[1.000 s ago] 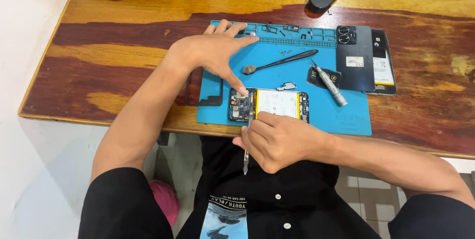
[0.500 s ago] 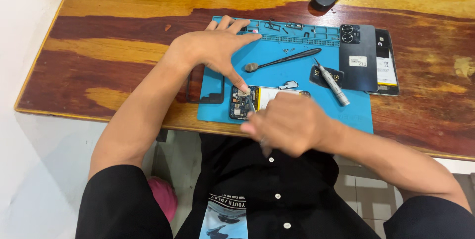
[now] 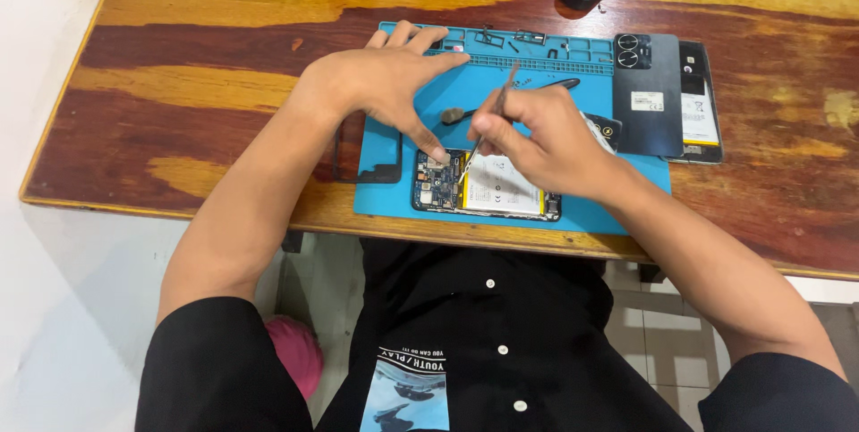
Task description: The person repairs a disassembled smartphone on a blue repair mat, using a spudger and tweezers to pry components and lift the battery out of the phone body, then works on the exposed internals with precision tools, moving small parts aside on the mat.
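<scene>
Since half a second ago the right hand [image 3: 548, 141] has lifted off the near edge of the opened smartphone with exposed circuit board and white-and-yellow battery [image 3: 488, 186] and now sits over the phone's right half, with the thin metal tweezers [image 3: 490, 123] swung up so their handle points away from the person. The phone lies flat at the near edge of the blue rubber repair mat [image 3: 394, 195], its long axis running left to right, circuit-board end to the left. The right hand's fingers are pressed together, pinching the tweezers; the tool's long axis slants from upper right down to lower left, and its tip meets the phone near the seam between board and battery. The left hand [image 3: 385, 83] lies left of and beyond the phone, fingers spread, its forefinger pressing on the board's upper left corner, so it holds nothing. Both hands touch or nearly touch the phone; the right one is nearer its middle. Beyond the phone on the mat lie a dark spudger [image 3: 452, 115] and small parts in the mat's tray row. Right of the phone rest a dark phone back cover [image 3: 646, 97] and another phone [image 3: 698, 101]; all sit on the glossy wooden table [image 3: 179, 83]
</scene>
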### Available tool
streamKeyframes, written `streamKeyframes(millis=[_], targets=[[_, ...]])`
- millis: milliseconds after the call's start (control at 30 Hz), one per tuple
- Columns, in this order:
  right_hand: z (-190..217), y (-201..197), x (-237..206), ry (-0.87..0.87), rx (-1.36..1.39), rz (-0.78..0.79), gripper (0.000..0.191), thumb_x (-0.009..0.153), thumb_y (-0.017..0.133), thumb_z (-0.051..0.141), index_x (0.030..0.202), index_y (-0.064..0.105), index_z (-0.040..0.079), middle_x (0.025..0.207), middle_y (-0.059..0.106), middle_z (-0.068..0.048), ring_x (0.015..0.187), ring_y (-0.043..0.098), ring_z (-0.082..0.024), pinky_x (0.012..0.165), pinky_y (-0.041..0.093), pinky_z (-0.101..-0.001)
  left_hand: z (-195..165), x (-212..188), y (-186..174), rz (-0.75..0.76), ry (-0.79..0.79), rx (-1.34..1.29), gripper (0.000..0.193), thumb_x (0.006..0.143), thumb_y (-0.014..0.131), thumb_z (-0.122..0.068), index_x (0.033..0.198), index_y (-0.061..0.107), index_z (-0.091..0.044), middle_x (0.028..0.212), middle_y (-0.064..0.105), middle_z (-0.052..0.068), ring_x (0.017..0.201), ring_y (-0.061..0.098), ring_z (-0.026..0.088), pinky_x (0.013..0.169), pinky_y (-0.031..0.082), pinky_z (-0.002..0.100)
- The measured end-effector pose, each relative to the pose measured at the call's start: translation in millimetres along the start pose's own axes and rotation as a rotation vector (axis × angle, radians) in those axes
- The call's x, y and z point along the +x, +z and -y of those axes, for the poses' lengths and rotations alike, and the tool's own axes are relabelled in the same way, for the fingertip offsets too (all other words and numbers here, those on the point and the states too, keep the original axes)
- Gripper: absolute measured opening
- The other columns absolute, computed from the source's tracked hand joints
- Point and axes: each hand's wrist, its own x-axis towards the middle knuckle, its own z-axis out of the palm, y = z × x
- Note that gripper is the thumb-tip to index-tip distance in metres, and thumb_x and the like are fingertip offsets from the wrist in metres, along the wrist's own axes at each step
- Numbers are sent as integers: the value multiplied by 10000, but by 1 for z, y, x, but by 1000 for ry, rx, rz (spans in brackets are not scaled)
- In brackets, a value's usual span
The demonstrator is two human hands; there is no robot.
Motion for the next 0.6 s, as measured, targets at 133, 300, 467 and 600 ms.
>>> streamKeyframes(millis=[133,300,467,600], targets=[[-21,6,8,258,189,23,304,1087,569,242,944,699,7,745,682,-26,696,638,-71,632,531,-249,3,2,1,11,18,2,1405,442,888,-748,1578,337,-131,1644,204,231,1484,196,446,1182,199,605],[-35,12,15,296,353,47,331,1100,540,269,937,671,13,733,649,-4,673,603,-68,626,511,-244,6,1,3,2,27,-8,1416,447,900,-737,1583,317,-124,1641,209,228,1496,189,428,1185,159,626],[-37,14,21,299,342,60,339,1098,535,274,937,677,12,742,654,-1,667,601,-64,621,518,-240,7,2,2,12,26,-9,1426,443,903,-723,1589,307,-119,1641,212,228,1493,198,430,1184,179,618],[-35,16,27,280,316,84,293,1083,543,254,994,686,14,812,667,20,668,563,-55,612,505,-228,5,2,1,17,16,-2,1434,435,899,-739,1587,309,-120,1642,208,228,1493,196,431,1184,184,612]])
